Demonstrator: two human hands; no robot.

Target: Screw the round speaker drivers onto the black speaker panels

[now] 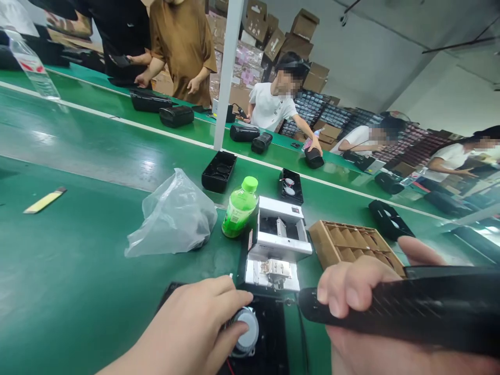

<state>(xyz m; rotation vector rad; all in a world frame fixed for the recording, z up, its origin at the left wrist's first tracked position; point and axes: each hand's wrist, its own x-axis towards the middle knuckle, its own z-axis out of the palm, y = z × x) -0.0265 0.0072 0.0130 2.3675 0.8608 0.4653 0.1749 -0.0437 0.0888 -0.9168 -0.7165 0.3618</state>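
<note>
My left hand (pixel 203 317) is bent around a round speaker driver (pixel 248 333) with a pale cone. Its thumb lies against the driver and the index finger curves over the top edge; the other fingers are partly hidden. The driver sits in a black speaker housing (pixel 273 338), and a red wire shows below. At the right, my right hand (pixel 363 291) is closed around a long black plastic piece (pixel 437 307) with a rounded end, whose exact kind I cannot make out. A white and black screw feeder (pixel 279 245) stands just beyond both hands.
A green-capped bottle (pixel 240 208) and a clear plastic bag (pixel 174 219) stand left of the feeder. To its right is a divided cardboard box (pixel 351 239). A yellow cutter (pixel 45 200) lies far left. Black housings (pixel 219 172) line the green belt, with co-workers (pixel 273 104) opposite.
</note>
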